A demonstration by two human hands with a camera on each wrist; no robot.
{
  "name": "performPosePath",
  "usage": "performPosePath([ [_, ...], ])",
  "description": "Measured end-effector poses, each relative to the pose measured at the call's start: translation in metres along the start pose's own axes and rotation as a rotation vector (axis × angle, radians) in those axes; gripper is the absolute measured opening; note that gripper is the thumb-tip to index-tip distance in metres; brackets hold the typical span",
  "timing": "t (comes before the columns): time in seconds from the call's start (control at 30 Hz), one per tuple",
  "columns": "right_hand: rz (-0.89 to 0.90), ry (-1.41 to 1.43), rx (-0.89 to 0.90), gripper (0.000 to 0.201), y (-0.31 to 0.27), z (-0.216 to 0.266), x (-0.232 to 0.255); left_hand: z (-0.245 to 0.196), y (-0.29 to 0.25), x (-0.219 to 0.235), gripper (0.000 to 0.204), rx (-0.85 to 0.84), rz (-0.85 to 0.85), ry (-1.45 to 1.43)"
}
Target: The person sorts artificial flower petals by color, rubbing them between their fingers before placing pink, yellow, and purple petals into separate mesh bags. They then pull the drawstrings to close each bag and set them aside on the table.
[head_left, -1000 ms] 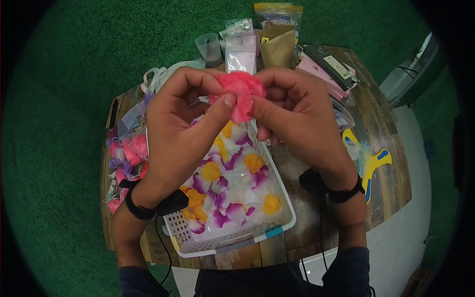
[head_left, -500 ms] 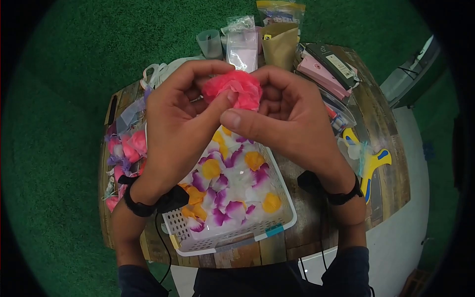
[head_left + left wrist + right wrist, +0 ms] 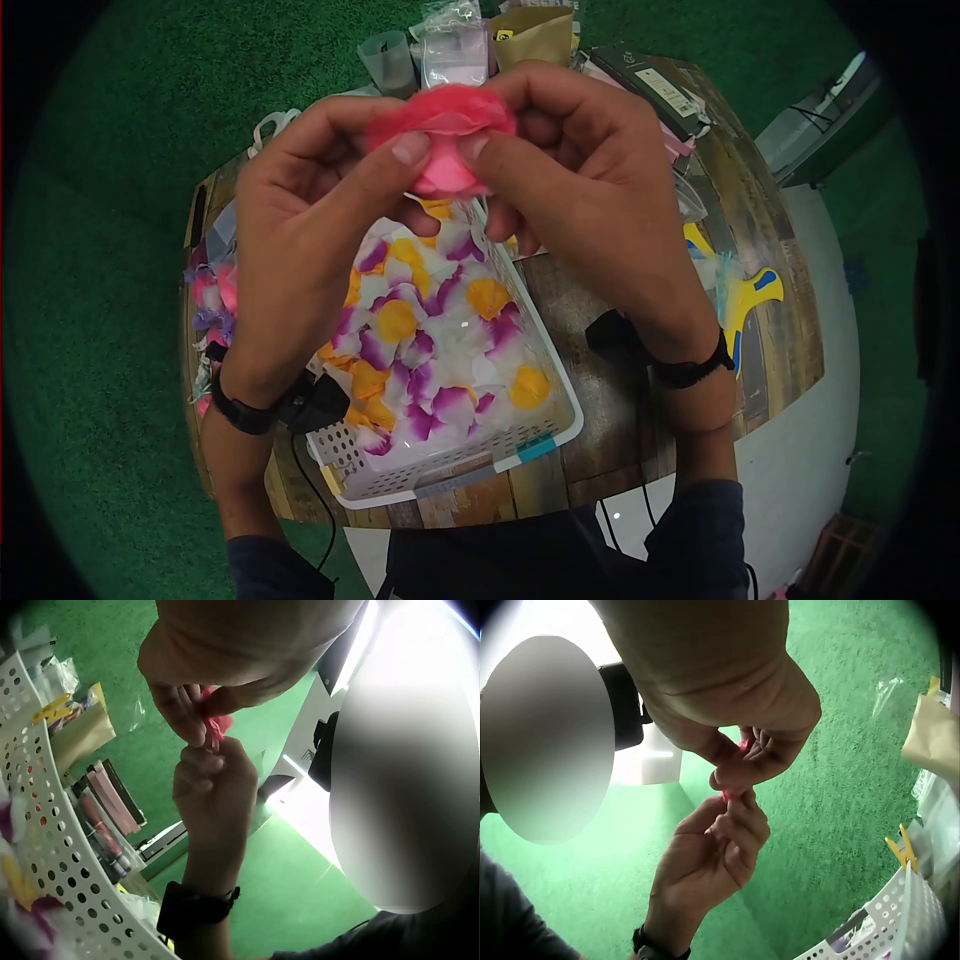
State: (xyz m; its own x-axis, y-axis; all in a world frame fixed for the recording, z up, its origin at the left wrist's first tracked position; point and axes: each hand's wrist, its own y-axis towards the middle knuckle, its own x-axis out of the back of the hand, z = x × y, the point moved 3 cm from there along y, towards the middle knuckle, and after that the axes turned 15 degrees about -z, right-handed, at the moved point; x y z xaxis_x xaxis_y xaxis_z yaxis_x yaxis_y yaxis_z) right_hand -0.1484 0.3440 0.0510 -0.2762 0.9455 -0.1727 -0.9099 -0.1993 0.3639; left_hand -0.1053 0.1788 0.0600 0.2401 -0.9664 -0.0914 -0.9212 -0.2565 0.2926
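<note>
A layered bunch of pink artificial petals (image 3: 445, 165) is held up between both hands, above the far part of the white basket (image 3: 340, 445). My left hand (image 3: 310, 205) pinches its left side between thumb and fingers. On the opposite side my right hand (image 3: 590, 185) pinches it in the same way, thumb on the near face. In the left wrist view a bit of the pink petals (image 3: 219, 724) shows between the fingers; most is hidden there. Purple-and-white and yellow petals (image 3: 396, 320) lie loose inside the basket.
Behind the hands stand a clear cup (image 3: 388, 62), a brown paper pouch (image 3: 535, 38) and a stack of boxes (image 3: 665, 92). A yellow-and-blue handled tool (image 3: 745, 300) lies at right. Pink and purple bundles (image 3: 212, 300) lie left. A yellow clip (image 3: 904, 851) grips the basket rim.
The pink petals went from crumpled to spread wider and flatter. Both thumbs have moved apart, and the hands appear higher in view. The whole table scene has shifted slightly left.
</note>
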Motion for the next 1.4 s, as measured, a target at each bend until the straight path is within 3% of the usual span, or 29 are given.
performPosePath([
  [0.1, -0.069, 0.012, 0.04, 0.014, 0.007, -0.001, 0.01, 0.019, -0.006, -0.002, 0.017, 0.079, 0.122, 0.113],
  [0.13, -0.099, 0.038, 0.066, 0.014, 0.01, -0.002, 0.013, 0.026, -0.011, -0.007, 0.017, -0.007, 0.268, 0.395],
  [0.23, -0.116, -0.01, 0.076, 0.014, 0.01, 0.0, 0.014, 0.043, -0.034, -0.023, 0.019, -0.135, 0.781, 0.777],
  [0.27, -0.113, -0.01, 0.073, 0.014, 0.009, 0.0, 0.013, 0.051, -0.039, -0.024, 0.019, -0.131, 0.778, 0.776],
  [0.33, -0.122, -0.004, 0.067, 0.015, 0.006, 0.002, 0.009, 0.071, -0.054, -0.025, 0.02, -0.328, 0.906, 0.902],
  [0.43, -0.117, -0.03, 0.071, 0.015, 0.005, 0.003, 0.008, 0.084, -0.061, -0.021, 0.015, -0.457, 1.038, 0.971],
  [0.47, -0.121, -0.031, 0.074, 0.015, 0.006, 0.003, 0.009, 0.081, -0.059, -0.021, 0.015, -0.461, 1.042, 0.971],
  [0.53, -0.139, -0.021, 0.123, 0.015, 0.006, 0.004, 0.011, 0.079, -0.056, -0.02, 0.012, -0.245, 1.1, 1.008],
  [0.73, -0.127, -0.001, 0.134, 0.016, 0.005, 0.003, 0.01, 0.09, -0.05, -0.023, 0.015, -0.149, 0.955, 1.108],
  [0.83, -0.11, -0.002, 0.144, 0.017, 0.005, 0.004, 0.009, 0.101, -0.053, -0.023, 0.021, -0.178, 0.884, 1.077],
  [0.97, -0.147, -0.032, 0.099, 0.017, 0.002, 0.007, 0.011, 0.106, -0.057, -0.019, 0.027, -0.211, 0.844, 0.999],
  [1.07, -0.139, -0.051, 0.106, 0.017, 0.003, 0.006, 0.011, 0.101, -0.056, -0.017, 0.02, -0.214, 0.878, 1.016],
  [1.27, -0.115, -0.026, 0.131, 0.018, 0.005, 0.003, 0.009, 0.082, -0.039, -0.008, 0.013, -0.029, 0.929, 0.92],
  [1.33, -0.103, -0.019, 0.142, 0.018, 0.006, 0.001, 0.009, 0.073, -0.034, -0.003, 0.014, 0.131, 0.818, 0.867],
  [1.37, -0.103, -0.019, 0.142, 0.018, 0.006, 0.001, 0.009, 0.068, -0.032, -0.002, 0.014, 0.131, 0.818, 0.867],
  [1.4, -0.103, -0.013, 0.142, 0.017, 0.006, 0.001, 0.009, 0.066, -0.03, 0.002, 0.012, 0.27, 0.768, 0.843],
])
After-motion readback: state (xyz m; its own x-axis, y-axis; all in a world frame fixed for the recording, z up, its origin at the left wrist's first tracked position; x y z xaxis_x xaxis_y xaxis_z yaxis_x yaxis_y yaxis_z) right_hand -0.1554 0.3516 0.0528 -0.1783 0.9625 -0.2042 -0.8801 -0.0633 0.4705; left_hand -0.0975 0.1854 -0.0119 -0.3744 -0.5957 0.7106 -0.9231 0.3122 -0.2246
